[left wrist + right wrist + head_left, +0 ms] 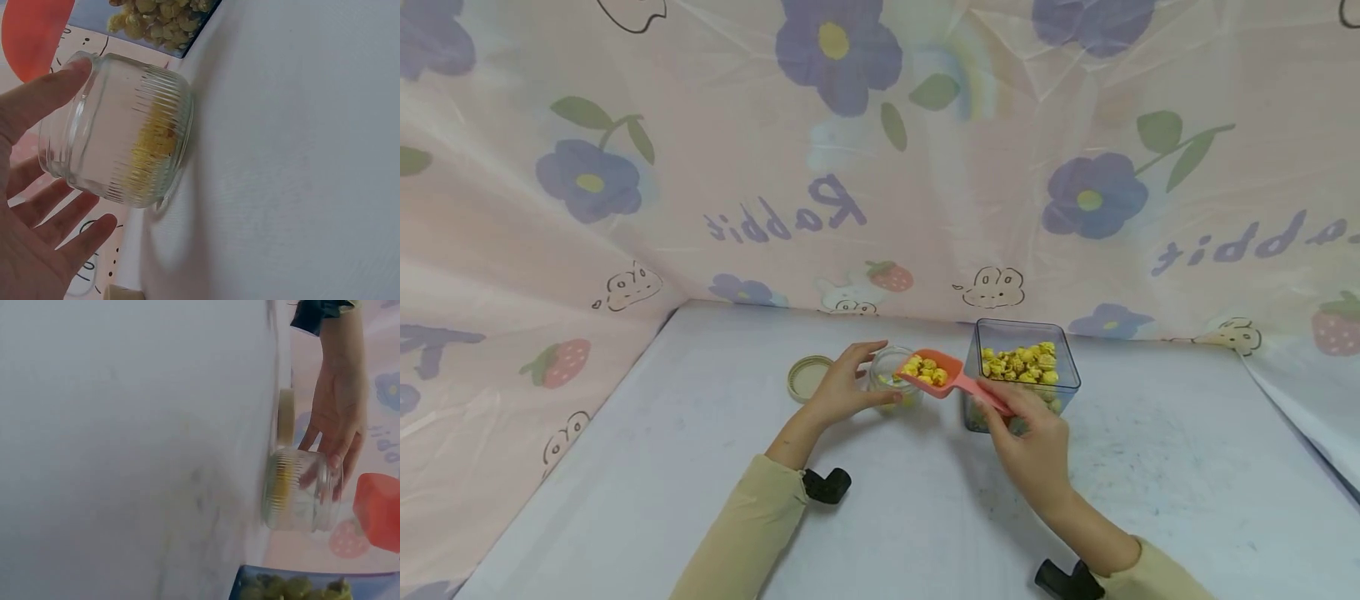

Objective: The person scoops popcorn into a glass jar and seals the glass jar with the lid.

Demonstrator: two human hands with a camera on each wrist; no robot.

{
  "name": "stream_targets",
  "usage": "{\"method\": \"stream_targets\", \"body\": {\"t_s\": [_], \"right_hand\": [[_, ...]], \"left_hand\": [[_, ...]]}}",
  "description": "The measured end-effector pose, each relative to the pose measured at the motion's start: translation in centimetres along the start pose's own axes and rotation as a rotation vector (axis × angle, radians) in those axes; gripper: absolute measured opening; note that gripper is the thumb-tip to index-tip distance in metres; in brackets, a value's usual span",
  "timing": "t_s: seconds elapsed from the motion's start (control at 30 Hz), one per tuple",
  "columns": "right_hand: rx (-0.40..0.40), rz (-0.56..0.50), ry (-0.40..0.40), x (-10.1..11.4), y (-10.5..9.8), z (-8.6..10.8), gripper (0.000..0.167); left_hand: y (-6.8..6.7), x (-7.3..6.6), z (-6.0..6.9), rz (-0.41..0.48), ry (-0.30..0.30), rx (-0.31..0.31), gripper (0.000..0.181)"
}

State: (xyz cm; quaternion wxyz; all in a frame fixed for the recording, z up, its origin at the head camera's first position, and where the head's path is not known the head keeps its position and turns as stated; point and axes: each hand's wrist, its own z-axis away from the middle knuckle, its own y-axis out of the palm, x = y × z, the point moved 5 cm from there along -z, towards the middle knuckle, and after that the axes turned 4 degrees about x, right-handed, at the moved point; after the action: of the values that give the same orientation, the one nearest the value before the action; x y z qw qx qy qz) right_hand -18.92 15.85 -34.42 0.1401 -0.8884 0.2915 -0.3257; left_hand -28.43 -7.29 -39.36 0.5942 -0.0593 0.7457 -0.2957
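Observation:
My left hand (837, 390) holds a clear glass jar (119, 125) near its rim, thumb on the near side and fingers round the far side. The jar stands upright on the table, its ribbed lower part holding a shallow layer of yellow popcorn (153, 144). My right hand (1036, 442) grips the handle of a pink-orange scoop (954, 380). Yellow popcorn pieces (928, 372) lie in the scoop, whose front edge is over the jar's mouth. In the right wrist view, the scoop's underside (378, 512) shows beyond the jar's rim; the right hand itself is out of that view.
Right of the jar stands a clear, dark-tinted square container (972, 404) with popcorn (1022, 364) inside. A round lid (809, 378) lies left of the jar, behind the left hand. A patterned curtain (925, 200) rises along the back of the white table (895, 533).

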Motion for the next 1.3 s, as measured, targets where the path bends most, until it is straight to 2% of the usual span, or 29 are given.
{"method": "stream_targets", "body": {"t_s": [0.2, 0.4, 0.67, 0.87, 1.07, 1.3], "right_hand": [[-0.015, -0.006, -0.04, 0.0, 0.3, 0.3, 0.037], [-0.002, 0.006, -0.031, -0.2, 0.5, 0.4, 0.034], [0.038, 0.033, -0.002, -0.4, 0.6, 0.4, 0.031], [0.086, 0.063, -0.03, -0.3, 0.7, -0.1, 0.029], [0.152, 0.118, -0.08, 0.5, 0.6, -1.2, 0.026], [0.276, 0.157, -0.036, 1.1, 0.7, -2.6, 0.02]], "left_hand": [[0.2, 0.5, -0.1, 0.044, -0.015, 0.017, 0.079], [0.6, 1.2, -0.2, 0.123, -0.052, 0.052, 0.079], [0.9, 1.6, -0.3, 0.183, -0.028, 0.075, 0.078], [0.8, 1.6, -0.2, 0.199, -0.029, 0.065, 0.077], [1.0, 1.5, -0.3, 0.246, -0.034, 0.084, 0.076], [1.0, 1.7, -0.3, 0.244, -0.041, 0.087, 0.076]]}}
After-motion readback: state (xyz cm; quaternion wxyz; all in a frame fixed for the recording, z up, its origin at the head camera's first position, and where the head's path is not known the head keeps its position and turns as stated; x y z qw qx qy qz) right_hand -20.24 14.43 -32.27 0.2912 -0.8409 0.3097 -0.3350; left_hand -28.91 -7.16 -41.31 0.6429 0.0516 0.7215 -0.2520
